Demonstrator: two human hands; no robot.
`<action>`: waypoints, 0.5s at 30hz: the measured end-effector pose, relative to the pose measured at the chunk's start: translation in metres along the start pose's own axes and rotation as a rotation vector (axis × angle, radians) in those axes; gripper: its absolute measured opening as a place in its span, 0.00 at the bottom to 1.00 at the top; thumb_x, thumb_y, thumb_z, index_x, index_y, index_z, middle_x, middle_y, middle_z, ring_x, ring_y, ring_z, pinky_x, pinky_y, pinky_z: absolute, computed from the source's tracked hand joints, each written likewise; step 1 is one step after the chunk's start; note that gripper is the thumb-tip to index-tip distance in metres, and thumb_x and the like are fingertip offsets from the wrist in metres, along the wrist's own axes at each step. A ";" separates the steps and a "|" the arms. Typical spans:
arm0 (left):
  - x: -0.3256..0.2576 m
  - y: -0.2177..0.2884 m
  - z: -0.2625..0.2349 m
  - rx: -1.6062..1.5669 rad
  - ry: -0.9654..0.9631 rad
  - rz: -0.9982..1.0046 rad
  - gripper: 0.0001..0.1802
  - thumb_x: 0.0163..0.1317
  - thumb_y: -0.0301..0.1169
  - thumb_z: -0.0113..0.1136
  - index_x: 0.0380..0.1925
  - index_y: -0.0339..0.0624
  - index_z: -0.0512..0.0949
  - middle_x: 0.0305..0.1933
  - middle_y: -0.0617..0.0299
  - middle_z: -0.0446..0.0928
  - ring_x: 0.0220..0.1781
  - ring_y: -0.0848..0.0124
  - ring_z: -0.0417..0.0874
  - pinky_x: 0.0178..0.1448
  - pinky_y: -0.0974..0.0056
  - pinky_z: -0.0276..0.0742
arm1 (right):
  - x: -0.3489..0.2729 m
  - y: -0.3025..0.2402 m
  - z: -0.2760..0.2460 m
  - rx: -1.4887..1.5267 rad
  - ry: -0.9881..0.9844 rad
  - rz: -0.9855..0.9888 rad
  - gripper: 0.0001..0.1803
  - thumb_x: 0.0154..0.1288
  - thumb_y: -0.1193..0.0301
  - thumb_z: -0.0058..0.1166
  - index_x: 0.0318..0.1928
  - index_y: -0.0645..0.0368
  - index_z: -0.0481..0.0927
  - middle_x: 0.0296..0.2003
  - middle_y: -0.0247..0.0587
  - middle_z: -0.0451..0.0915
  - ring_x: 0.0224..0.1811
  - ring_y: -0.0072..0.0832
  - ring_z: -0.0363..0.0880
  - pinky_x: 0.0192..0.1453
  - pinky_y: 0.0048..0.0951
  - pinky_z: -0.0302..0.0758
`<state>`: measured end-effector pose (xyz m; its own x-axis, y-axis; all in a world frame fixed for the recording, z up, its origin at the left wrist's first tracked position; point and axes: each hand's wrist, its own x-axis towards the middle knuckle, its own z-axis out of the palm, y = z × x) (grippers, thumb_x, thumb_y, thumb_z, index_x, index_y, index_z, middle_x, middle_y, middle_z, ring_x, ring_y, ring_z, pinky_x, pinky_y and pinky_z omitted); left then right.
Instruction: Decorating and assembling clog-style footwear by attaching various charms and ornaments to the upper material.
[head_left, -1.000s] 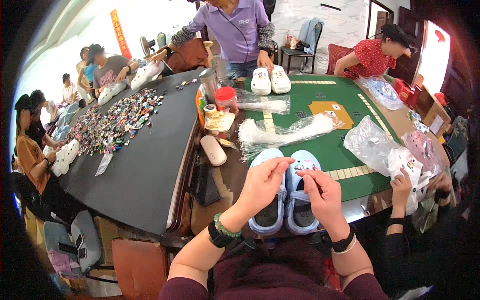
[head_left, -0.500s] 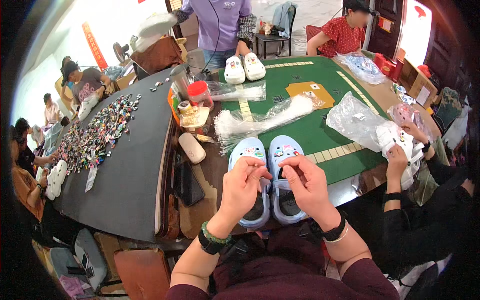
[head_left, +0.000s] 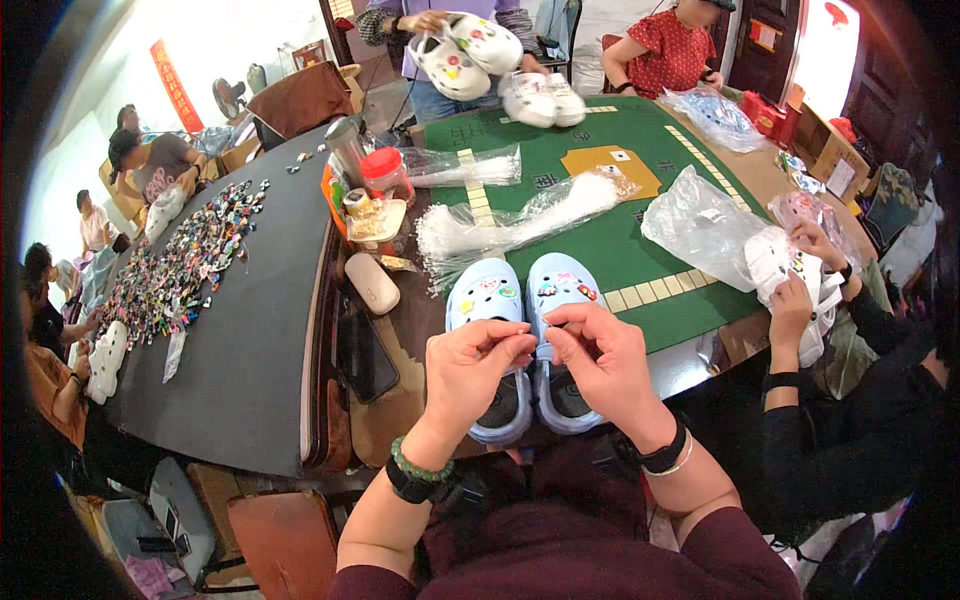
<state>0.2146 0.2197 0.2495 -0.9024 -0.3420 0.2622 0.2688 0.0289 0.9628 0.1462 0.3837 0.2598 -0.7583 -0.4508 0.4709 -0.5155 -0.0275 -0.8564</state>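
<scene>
A pair of light blue clogs stands side by side at the table's near edge, toes pointing away from me. Small colourful charms sit on the left clog (head_left: 478, 290) and the right clog (head_left: 563, 282). Over their straps, my left hand (head_left: 465, 375) is pinched, thumb against fingers. My right hand (head_left: 607, 365) makes a similar pinch close beside it, fingertips nearly meeting. Whatever is between the fingertips is too small to make out. Just beyond the clogs lies a clear bag of thin white plastic ties (head_left: 520, 222).
A black board (head_left: 260, 350) at left bears a heap of small charms (head_left: 185, 262). Nearby are a red-lidded jar (head_left: 386, 178), an eyeglass case (head_left: 372, 284) and a dark phone (head_left: 366, 355). Co-workers handle white clogs (head_left: 780, 268) at right and white clogs (head_left: 465, 55) across the green mat (head_left: 540, 150).
My hands have drawn closer together, fingertips nearly touching. Across the table, the person in purple has brought one white pair in and lifted the other off the mat, shifting it right.
</scene>
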 end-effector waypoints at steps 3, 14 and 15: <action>0.000 -0.003 -0.001 -0.021 -0.001 0.027 0.05 0.65 0.19 0.64 0.39 0.28 0.85 0.34 0.53 0.88 0.35 0.73 0.89 0.43 0.68 0.87 | -0.001 0.000 0.001 0.014 -0.005 0.016 0.07 0.69 0.73 0.61 0.46 0.60 0.82 0.21 0.30 0.75 0.22 0.13 0.67 0.26 0.21 0.65; -0.002 -0.001 -0.003 0.049 -0.019 0.020 0.07 0.69 0.21 0.60 0.41 0.28 0.84 0.34 0.54 0.87 0.35 0.71 0.89 0.43 0.67 0.86 | -0.003 0.002 0.003 0.009 -0.006 0.030 0.06 0.69 0.73 0.62 0.44 0.60 0.82 0.20 0.30 0.76 0.20 0.13 0.69 0.25 0.21 0.66; -0.002 0.001 -0.004 0.081 -0.039 0.018 0.08 0.71 0.21 0.58 0.42 0.27 0.83 0.35 0.52 0.86 0.36 0.68 0.89 0.44 0.65 0.87 | -0.003 0.001 0.003 0.009 -0.006 0.028 0.06 0.69 0.73 0.62 0.44 0.60 0.82 0.20 0.30 0.76 0.20 0.13 0.69 0.25 0.21 0.66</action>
<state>0.2178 0.2170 0.2501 -0.9107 -0.3036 0.2800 0.2580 0.1110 0.9597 0.1489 0.3822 0.2567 -0.7700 -0.4570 0.4453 -0.4902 -0.0230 -0.8713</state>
